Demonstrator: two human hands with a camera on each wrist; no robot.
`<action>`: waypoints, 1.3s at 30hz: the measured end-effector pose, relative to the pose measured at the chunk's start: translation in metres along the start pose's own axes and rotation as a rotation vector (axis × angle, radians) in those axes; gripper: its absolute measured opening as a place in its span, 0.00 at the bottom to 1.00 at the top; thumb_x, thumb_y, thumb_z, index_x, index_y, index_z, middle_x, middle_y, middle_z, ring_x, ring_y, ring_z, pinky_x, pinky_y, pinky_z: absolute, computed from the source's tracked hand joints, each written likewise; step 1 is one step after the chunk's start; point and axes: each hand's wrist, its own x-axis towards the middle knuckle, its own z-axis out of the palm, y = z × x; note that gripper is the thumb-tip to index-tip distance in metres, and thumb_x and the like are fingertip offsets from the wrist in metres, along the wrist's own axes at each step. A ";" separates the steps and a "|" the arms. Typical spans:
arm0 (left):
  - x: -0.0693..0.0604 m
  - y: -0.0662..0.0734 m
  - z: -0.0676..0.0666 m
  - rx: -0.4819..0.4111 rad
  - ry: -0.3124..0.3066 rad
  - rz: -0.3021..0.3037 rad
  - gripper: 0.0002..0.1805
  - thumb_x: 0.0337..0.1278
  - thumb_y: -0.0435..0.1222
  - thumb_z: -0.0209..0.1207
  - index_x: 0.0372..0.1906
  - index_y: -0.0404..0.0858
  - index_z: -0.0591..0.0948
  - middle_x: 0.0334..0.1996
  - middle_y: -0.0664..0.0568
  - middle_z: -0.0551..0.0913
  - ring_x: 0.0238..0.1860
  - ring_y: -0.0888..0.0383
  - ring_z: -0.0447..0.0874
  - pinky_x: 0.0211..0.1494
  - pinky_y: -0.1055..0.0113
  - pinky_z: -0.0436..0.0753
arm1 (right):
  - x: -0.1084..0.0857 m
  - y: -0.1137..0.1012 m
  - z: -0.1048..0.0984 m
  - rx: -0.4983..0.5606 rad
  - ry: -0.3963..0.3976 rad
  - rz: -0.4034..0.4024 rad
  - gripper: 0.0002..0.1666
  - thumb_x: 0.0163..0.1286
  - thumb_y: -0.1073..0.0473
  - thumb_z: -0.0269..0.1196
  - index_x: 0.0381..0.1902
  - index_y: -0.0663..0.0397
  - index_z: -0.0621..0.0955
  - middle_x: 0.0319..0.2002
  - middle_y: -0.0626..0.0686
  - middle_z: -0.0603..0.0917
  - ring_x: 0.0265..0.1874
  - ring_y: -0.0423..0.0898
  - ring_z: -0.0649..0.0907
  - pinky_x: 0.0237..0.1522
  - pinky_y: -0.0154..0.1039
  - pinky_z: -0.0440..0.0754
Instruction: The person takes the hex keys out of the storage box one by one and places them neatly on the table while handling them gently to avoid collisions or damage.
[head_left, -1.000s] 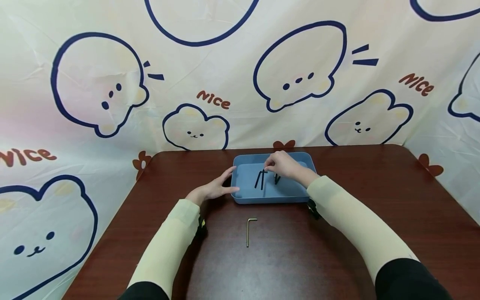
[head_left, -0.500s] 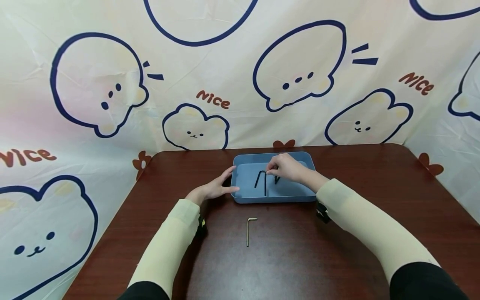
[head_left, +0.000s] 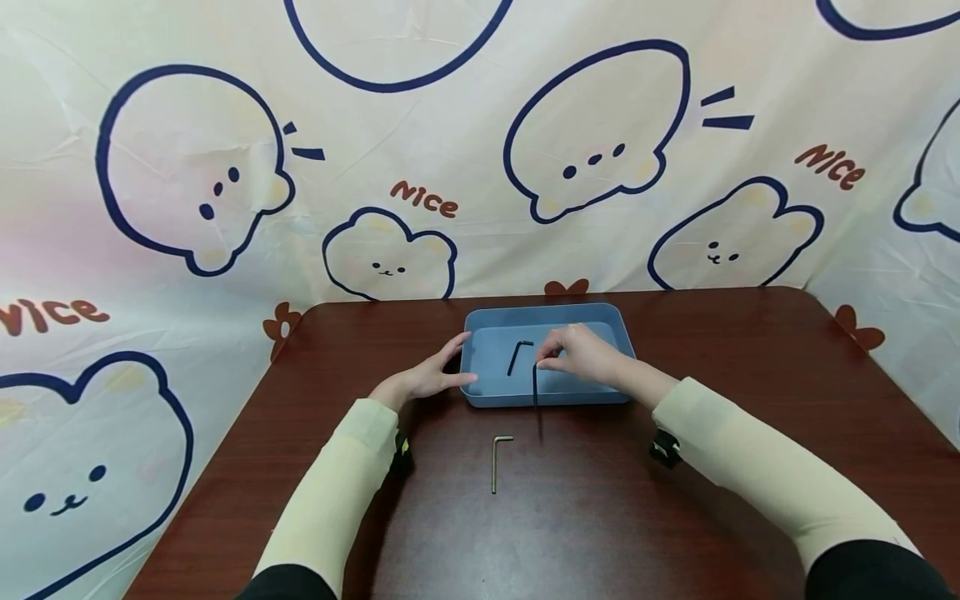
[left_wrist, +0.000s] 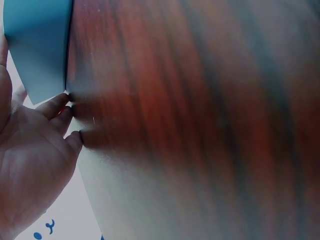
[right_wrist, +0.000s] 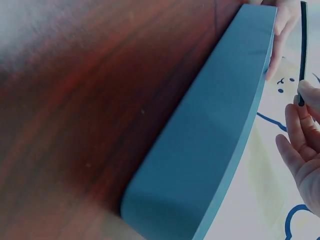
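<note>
My right hand (head_left: 581,354) pinches a black hex key (head_left: 536,387) near its bend. The key's long arm hangs down over the front rim of the blue tray (head_left: 491,333). In the right wrist view the same key (right_wrist: 303,45) stands out from the thumb and fingertips of my right hand (right_wrist: 307,150). My left hand (head_left: 427,377) rests against the tray's left end, thumb and fingers spread and fairly straight. Another black hex key (head_left: 514,358) lies inside the tray. In front of the tray a brass-coloured hex key (head_left: 495,467) lies on the table.
The brown wooden table (head_left: 637,517) extends around the tray on all sides. A white cloth (head_left: 480,167) with cartoon prints hangs behind and beside it. The tray's raised rim (head_left: 495,401) runs all round. My right hand covers part of the tray.
My right hand has drawn the black hex key out from beside the other one, toward the front and slightly right, past the tray's front rim. The left hand stays put.
</note>
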 end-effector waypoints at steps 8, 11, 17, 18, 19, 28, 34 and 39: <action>-0.002 0.001 0.000 0.007 0.005 -0.008 0.46 0.68 0.44 0.58 0.78 0.49 0.41 0.76 0.40 0.45 0.75 0.42 0.39 0.69 0.38 0.44 | -0.013 -0.005 0.004 0.064 0.031 -0.014 0.03 0.64 0.63 0.68 0.32 0.51 0.88 0.33 0.43 0.85 0.31 0.39 0.81 0.33 0.36 0.79; -0.003 0.003 0.000 0.006 0.005 -0.009 0.46 0.68 0.44 0.58 0.78 0.48 0.41 0.76 0.40 0.45 0.75 0.42 0.39 0.70 0.38 0.45 | -0.017 -0.007 0.007 0.085 0.033 -0.006 0.03 0.64 0.62 0.68 0.32 0.50 0.88 0.32 0.43 0.85 0.31 0.38 0.81 0.32 0.36 0.79; -0.003 0.003 0.000 0.004 0.007 -0.007 0.46 0.68 0.43 0.58 0.78 0.48 0.42 0.76 0.39 0.45 0.75 0.42 0.39 0.69 0.37 0.44 | -0.028 -0.018 0.014 0.121 0.017 -0.001 0.03 0.63 0.64 0.68 0.32 0.51 0.88 0.32 0.42 0.85 0.31 0.38 0.81 0.33 0.35 0.79; -0.003 0.002 0.000 0.003 0.009 -0.006 0.46 0.68 0.43 0.58 0.78 0.48 0.42 0.76 0.39 0.45 0.75 0.42 0.39 0.69 0.37 0.44 | -0.030 -0.020 0.015 0.126 0.012 0.011 0.03 0.63 0.64 0.68 0.31 0.51 0.88 0.32 0.41 0.84 0.31 0.38 0.80 0.33 0.35 0.79; -0.002 0.002 0.000 0.001 0.009 -0.006 0.46 0.68 0.43 0.58 0.78 0.48 0.42 0.76 0.39 0.45 0.75 0.42 0.39 0.69 0.37 0.43 | -0.031 -0.023 0.016 0.126 0.009 0.017 0.04 0.63 0.64 0.68 0.31 0.51 0.88 0.32 0.41 0.84 0.32 0.38 0.80 0.33 0.35 0.79; -0.003 0.003 0.000 0.004 0.003 -0.002 0.46 0.67 0.44 0.58 0.78 0.47 0.42 0.76 0.39 0.45 0.75 0.42 0.40 0.70 0.38 0.44 | -0.039 -0.036 0.035 0.119 -0.014 0.010 0.04 0.63 0.64 0.68 0.31 0.50 0.88 0.31 0.40 0.83 0.34 0.37 0.80 0.36 0.35 0.80; -0.004 0.005 0.000 0.006 0.000 0.004 0.45 0.68 0.43 0.58 0.78 0.47 0.42 0.76 0.39 0.45 0.75 0.43 0.40 0.70 0.39 0.45 | -0.043 -0.037 0.051 0.101 -0.048 -0.010 0.06 0.62 0.65 0.69 0.29 0.49 0.88 0.29 0.38 0.82 0.31 0.34 0.78 0.32 0.32 0.77; -0.004 0.005 0.000 0.007 -0.003 0.004 0.45 0.68 0.43 0.58 0.78 0.47 0.41 0.76 0.40 0.45 0.75 0.43 0.40 0.70 0.39 0.45 | -0.046 -0.034 0.060 0.074 -0.062 -0.014 0.06 0.61 0.66 0.69 0.27 0.50 0.87 0.28 0.38 0.82 0.30 0.34 0.78 0.33 0.33 0.77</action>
